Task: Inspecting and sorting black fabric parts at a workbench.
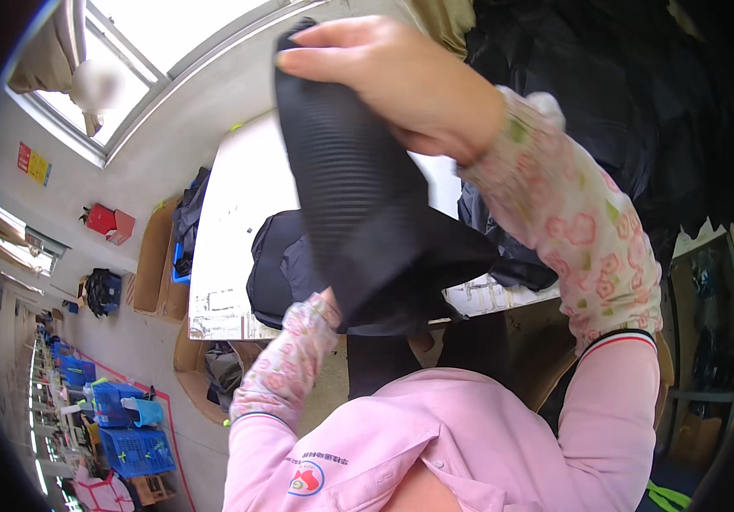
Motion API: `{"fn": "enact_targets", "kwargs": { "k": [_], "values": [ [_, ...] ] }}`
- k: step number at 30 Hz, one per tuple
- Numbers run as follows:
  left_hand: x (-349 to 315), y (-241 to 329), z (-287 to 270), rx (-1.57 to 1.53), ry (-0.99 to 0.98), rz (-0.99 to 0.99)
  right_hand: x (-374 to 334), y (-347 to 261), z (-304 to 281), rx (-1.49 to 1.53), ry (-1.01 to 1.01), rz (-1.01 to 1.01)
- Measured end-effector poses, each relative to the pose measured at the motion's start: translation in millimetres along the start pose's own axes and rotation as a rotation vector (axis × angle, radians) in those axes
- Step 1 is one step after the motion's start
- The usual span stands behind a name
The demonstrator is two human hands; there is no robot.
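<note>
A black fabric piece (pixel 358 179) with a ribbed panel hangs in front of me, above the white table (pixel 235 179). My right hand (pixel 397 72) pinches its top edge, thumb and finger pressed together there. The lower part of the cloth spreads out and folds to the right. My left hand (pixel 329 303) goes behind or into the lower end; only a bit near the wrist shows, and its fingers are hidden. More dark cloth pieces (pixel 277 264) lie on the table, left of the held fabric.
A large heap of black fabric (pixel 589 102) rises at the right. Cardboard boxes (pixel 158 264) holding dark cloth stand left of the table. Blue crates (pixel 136 448) sit on the floor farther left, and a glass-fronted cabinet (pixel 704 341) is at the right.
</note>
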State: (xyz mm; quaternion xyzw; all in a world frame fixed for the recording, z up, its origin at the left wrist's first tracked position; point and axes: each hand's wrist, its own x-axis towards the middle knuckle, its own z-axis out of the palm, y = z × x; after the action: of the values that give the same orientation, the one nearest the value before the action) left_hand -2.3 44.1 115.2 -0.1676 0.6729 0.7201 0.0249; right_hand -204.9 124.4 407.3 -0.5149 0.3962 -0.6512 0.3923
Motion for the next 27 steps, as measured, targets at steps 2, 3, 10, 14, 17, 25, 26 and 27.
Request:
{"fn": "enact_targets", "kwargs": {
  "k": [2, 3, 10, 14, 17, 25, 26, 27],
  "values": [
    [18, -31, 22, -0.022, 0.066, 0.237, 23, 3, 24, -0.147, 0.035, -0.126],
    [33, -37, 26, -0.506, -0.101, 0.098, 27, -3, 34, -0.149, 0.041, -0.128],
    [53, -16, 18, -1.031, -0.254, 0.476, 38, -30, 44, 0.084, -0.088, -0.242],
    [-45, 35, -114, -1.002, 0.178, 0.365, -2, -40, 9, 0.301, -0.093, -0.289],
    [-84, 45, -149, -0.738, 0.603, 0.373, -41, 12, -36, -0.032, 0.180, -0.254],
    [-129, -34, -261, 0.345, 0.964, -0.125, -169, 303, -40, -0.119, 0.453, 0.535],
    [-119, -46, -259, 0.620, 1.007, -0.265, -177, 337, -37, -0.111, 0.498, 0.496],
    [-106, -49, -241, 0.926, 1.116, -0.299, -176, 332, -35, -0.126, 0.500, 0.517]
  ]
}}
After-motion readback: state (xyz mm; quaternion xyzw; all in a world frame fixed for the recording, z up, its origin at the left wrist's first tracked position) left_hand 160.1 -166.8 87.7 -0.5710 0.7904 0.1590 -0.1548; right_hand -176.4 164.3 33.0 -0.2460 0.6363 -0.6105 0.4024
